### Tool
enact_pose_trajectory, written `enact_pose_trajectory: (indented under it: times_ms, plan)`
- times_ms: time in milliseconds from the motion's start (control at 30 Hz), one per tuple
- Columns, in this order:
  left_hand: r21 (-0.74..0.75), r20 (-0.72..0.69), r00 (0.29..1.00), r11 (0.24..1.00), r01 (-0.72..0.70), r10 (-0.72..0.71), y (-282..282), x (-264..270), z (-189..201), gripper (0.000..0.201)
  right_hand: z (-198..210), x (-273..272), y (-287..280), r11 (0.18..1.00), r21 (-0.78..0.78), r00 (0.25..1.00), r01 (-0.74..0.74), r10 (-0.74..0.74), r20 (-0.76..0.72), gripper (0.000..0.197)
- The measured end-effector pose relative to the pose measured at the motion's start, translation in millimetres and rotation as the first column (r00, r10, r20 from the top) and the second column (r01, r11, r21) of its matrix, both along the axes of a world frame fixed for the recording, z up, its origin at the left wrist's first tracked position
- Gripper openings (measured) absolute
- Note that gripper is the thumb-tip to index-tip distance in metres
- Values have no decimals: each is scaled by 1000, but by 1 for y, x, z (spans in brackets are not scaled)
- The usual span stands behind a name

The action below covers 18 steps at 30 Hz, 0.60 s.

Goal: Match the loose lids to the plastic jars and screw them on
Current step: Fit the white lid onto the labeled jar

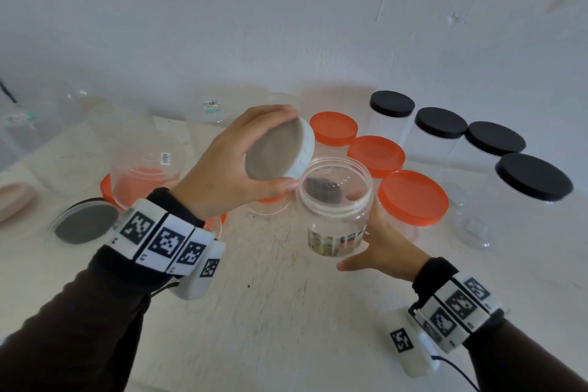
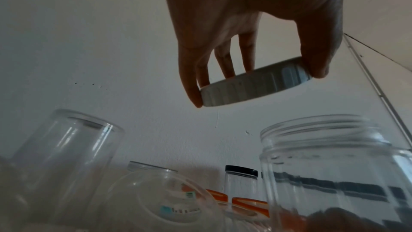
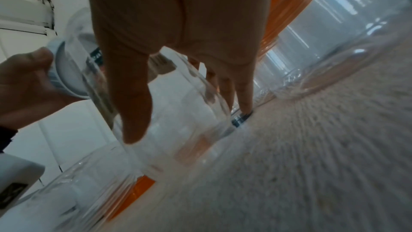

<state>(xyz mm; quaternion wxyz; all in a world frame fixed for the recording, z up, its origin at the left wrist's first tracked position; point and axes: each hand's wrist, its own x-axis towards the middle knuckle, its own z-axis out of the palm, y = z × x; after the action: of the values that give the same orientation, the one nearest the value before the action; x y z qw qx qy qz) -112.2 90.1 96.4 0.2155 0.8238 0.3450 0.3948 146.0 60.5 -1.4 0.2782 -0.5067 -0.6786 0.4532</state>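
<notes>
Above table: left hand pinches white lid; right wrist view alone shows right hand fingers wrapping open jar.

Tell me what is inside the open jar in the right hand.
Nothing shows inside the open jar: only the right hand's fingers behind its clear wall. Its label hides the base.

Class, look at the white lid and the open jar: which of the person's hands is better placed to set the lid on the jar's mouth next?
Left. The left hand already grips the white lid, tilted just above the open jar. The right hand is occupied steadying that jar.
</notes>
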Motion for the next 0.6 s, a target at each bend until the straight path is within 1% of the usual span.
enact_pose_trajectory:
  times_ms: [133, 233, 300, 367, 500, 600]
  plan:
    - [-38, -30, 996, 996, 83, -84, 0, 16, -7, 74, 1, 4, -3, 1000, -18, 1000, -3, 3, -21, 110]
    - [-57, -57, 987, 988, 145, -148, -1, 31, -12, 70, 5, 6, -6, 996, 1, 995, 88, -88, -42, 97]
    - [-45, -87, 980, 983, 176, -179, -1, 41, -14, 63, 6, 5, -9, 991, 25, 991, 129, -128, -43, 91]
    - [-17, -134, 973, 982, 189, -190, 0, 50, -14, 58, 7, 3, -11, 990, 49, 990, 132, -130, -47, 91]
    - [19, -235, 953, 979, 201, -191, 4, 63, -13, 64, 7, 1, -13, 988, 69, 989, 141, -137, -57, 88]
    - [37, -278, 942, 977, 208, -190, 6, 67, -16, 65, 6, 0, -14, 985, 83, 989, 148, -145, -42, 88]
